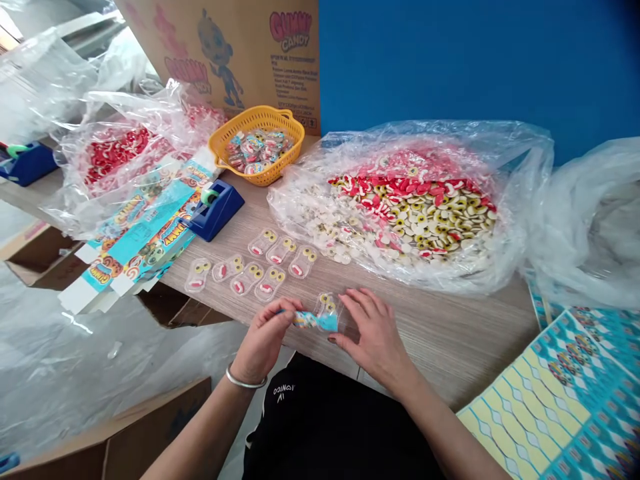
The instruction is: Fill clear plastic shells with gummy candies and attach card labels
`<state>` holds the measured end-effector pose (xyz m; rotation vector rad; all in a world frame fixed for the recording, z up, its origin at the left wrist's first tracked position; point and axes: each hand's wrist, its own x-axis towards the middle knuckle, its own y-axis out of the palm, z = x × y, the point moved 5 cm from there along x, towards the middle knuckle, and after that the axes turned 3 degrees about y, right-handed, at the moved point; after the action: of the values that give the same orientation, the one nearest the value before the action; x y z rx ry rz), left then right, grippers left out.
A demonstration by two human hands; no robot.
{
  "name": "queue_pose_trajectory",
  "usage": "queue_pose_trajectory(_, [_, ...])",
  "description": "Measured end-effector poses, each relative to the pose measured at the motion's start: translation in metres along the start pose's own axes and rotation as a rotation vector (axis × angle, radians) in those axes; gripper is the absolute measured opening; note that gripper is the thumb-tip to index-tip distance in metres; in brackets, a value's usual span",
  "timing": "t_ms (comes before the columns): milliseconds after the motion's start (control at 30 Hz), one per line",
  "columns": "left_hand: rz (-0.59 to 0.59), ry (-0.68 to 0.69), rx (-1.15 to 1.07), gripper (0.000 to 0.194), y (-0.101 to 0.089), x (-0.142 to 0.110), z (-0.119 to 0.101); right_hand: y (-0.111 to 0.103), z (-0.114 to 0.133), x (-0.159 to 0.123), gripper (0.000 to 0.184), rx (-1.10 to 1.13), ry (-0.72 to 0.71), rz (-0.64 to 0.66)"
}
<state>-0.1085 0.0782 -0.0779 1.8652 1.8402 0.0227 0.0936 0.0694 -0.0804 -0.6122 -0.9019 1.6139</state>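
Note:
My left hand (265, 337) pinches the end of a small blue printed label strip (313, 321) near the table's front edge. My right hand (373, 330) lies over a clear plastic candy blister (327, 307), fingers spread, its thumb pressing the strip's other end against the blister. Several filled clear blisters (260, 263), each with yellow and red gummies, lie in two rows just beyond my hands. A silver bangle sits on my left wrist.
A big clear bag of red and yellow gummies (415, 207) fills the table's right. A yellow basket (257, 143) of packed candies, a blue tape dispenser (215, 207), flat printed cartons (145, 243), another gummy bag (120, 153), a cardboard box (240, 47) and label sheets (560, 393) surround me.

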Motion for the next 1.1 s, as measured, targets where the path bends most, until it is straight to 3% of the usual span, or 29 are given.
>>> queue_pose_trajectory(167, [-0.106, -0.079, -0.363, 0.010, -0.010, 0.006, 0.011, 0.016, 0.018, 0.011, 0.059, -0.085, -0.077, 0.043])
queue_pose_trajectory(333, [-0.230, -0.088, -0.485, 0.004, -0.017, 0.008, 0.017, 0.021, 0.028, 0.020, 0.056, -0.086, -0.090, 0.039])
queue_pose_trajectory(467, [-0.211, -0.124, -0.521, 0.002, -0.014, 0.006, 0.020, 0.027, 0.029, 0.020, 0.056, -0.094, -0.058, 0.021])
queue_pose_trajectory(600, [-0.116, -0.146, -0.471, 0.007, -0.005, 0.003, 0.023, 0.031, 0.027, 0.016, 0.058, -0.085, -0.055, -0.013])
queue_pose_trajectory(767, [-0.150, -0.139, -0.437, 0.007, -0.007, 0.004, 0.023, 0.030, 0.025, 0.015, 0.062, -0.053, -0.075, -0.037])
queue_pose_trajectory(900, [-0.158, -0.100, -0.390, 0.011, -0.010, 0.005, 0.014, 0.014, 0.022, 0.015, 0.043, 0.062, -0.069, -0.103])
queue_pose_trajectory(967, [-0.117, -0.075, -0.287, 0.013, -0.008, 0.004, 0.008, -0.001, 0.016, 0.013, 0.030, 0.194, 0.001, -0.167])
queue_pose_trajectory(1033, [-0.053, -0.077, -0.143, 0.015, -0.002, 0.002, 0.004, -0.016, 0.011, 0.009, 0.029, 0.360, 0.117, -0.205])
queue_pose_trajectory(1100, [0.026, -0.092, 0.004, 0.017, 0.005, -0.001, 0.001, -0.024, 0.010, 0.005, 0.029, 0.507, 0.202, -0.165])
